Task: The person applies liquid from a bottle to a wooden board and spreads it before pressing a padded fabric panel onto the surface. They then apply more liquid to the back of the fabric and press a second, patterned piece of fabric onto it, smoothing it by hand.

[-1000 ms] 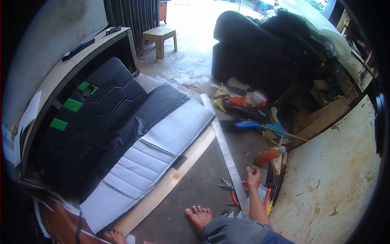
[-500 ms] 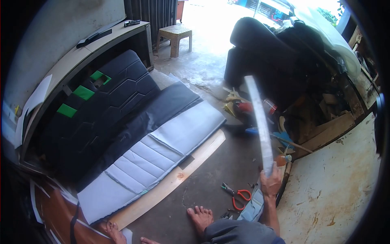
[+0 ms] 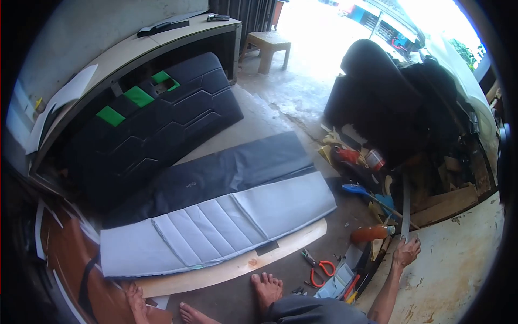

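Observation:
My right hand (image 3: 406, 252) is at the lower right, fingers closed around the bottom end of a long grey metal ruler (image 3: 405, 208). The ruler stands nearly upright, seen almost edge-on, against the rim of a stained pale board (image 3: 458, 270). An orange bottle (image 3: 371, 233) lies just left of that hand. My left hand is not in view. A grey quilted cover (image 3: 216, 224) lies on a long wooden plank (image 3: 237, 267) with black material (image 3: 226, 173) behind it. Two bare feet (image 3: 267, 286) rest at the plank's near edge.
Red-handled scissors (image 3: 321, 265) and small tools (image 3: 350, 283) lie on the concrete floor by my foot. A black padded panel (image 3: 156, 116) with green patches leans under a shelf at left. A dark sofa (image 3: 377, 102), clutter and a wicker stool (image 3: 271, 47) stand at the back.
My right hand picked the ruler up from the floor, swung it upright, and moved it right against the board's edge. The view has shifted left and down.

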The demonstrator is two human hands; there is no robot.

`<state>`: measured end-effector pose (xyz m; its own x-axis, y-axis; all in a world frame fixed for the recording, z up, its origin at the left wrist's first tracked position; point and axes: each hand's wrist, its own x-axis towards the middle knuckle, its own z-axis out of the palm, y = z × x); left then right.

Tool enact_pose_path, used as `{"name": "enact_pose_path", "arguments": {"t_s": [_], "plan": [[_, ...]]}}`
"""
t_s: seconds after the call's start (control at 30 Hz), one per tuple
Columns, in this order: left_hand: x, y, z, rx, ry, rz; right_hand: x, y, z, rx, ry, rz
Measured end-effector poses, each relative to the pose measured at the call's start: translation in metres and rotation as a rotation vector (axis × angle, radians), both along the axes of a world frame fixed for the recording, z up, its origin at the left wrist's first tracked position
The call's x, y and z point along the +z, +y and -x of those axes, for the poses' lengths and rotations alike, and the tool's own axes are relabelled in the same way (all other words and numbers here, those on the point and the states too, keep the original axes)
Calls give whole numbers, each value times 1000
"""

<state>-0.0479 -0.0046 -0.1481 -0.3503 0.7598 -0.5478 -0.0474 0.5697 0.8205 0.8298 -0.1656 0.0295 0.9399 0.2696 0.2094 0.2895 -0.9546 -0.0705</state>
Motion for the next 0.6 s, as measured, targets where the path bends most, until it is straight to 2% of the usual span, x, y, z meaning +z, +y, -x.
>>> {"name": "enact_pose_path", "arguments": {"t_s": [0.1, 0.13, 0.17, 0.2, 0.23, 0.27, 0.3, 0.33, 0.37, 0.4, 0.43, 0.5, 0.53, 0.6], "plan": [[-15, 28, -1, 65, 67, -63, -48, 57, 36, 212, 293, -60], [-39, 37, 4, 184, 221, -161, -65, 79, 42, 288, 382, -100], [12, 53, -43, 82, 570, -194, -79, 102, 43, 355, 458, -132], [17, 61, -47, 8, 642, -126, -94, 123, 43, 378, 522, -159], [22, 65, -47, -61, 713, -51, -111, 142, 46, 369, 587, -198], [63, 79, -74, -101, 758, 176, -127, 161, 53, 361, 656, -222], [52, 85, -68, -134, 784, 237, -146, 175, 53, 229, 700, -362], [-3, 78, -44, -66, 848, 137, -156, 185, 53, 181, 729, -443], [22, 80, -66, -125, 967, 149, -160, 192, 56, 171, 796, -501], [62, 90, -88, -162, 897, 281, -164, 195, 59, 146, 894, -541], [40, 87, -79, -120, 987, 213, -168, 194, 62, 106, 1009, -572], [27, 98, -74, 82, 875, 131, -161, 195, 64, 25, 1170, -621], [4, 99, -70, 289, 770, 38, -156, 194, 65, 2, 1219, -638], [59, 106, -74, 278, 301, 4, -146, 190, 63, -26, 1282, -731]]}}
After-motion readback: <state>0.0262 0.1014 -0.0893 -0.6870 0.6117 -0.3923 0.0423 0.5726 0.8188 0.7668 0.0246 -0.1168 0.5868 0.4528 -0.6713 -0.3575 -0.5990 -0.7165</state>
